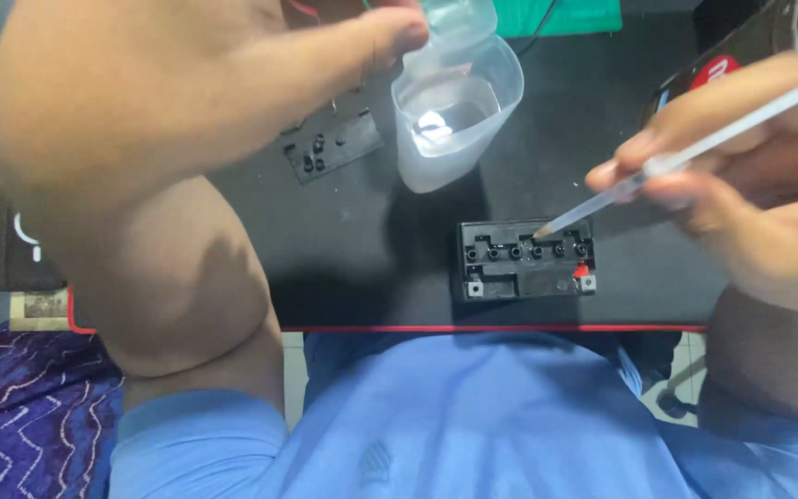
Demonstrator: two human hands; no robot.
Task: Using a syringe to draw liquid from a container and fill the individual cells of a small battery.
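Observation:
A small black battery (525,260) with a row of open filler holes on top sits near the front edge of a black table (362,259). My right hand (750,176) grips a thin clear dropper (667,162) whose tip points into one of the holes. My left hand (187,83) is raised above the table and holds a translucent plastic cup (454,111) with clear liquid in it, tilted, above and left of the battery.
A black strip of caps (332,148) lies on the table left of the cup. A dark box with a red label (722,65) stands at the back right. A purple patterned cloth (20,407) is at the lower left. My blue shirt (473,425) fills the bottom.

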